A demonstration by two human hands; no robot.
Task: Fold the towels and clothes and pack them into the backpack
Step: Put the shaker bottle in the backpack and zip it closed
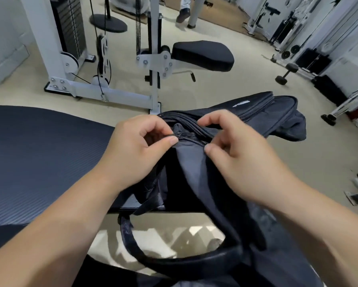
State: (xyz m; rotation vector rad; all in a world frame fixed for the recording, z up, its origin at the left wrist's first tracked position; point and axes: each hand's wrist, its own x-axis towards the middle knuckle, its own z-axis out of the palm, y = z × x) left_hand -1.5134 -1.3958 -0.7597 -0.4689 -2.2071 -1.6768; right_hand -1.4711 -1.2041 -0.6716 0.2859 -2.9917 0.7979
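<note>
Left hand [136,146] pinched the zip pull [176,136] of the black fabric backpack [256,109] while right hand [240,160] pinched adjacent fabric, apparently bracing the zip.

Black backpack [256,112] lying flat on bench, zipper partly open.

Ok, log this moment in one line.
step: at backpack zipper | left hand: pinches zipper pull | right hand: grips backpack edge beside zipper | backpack: partly on blue mat
</note>
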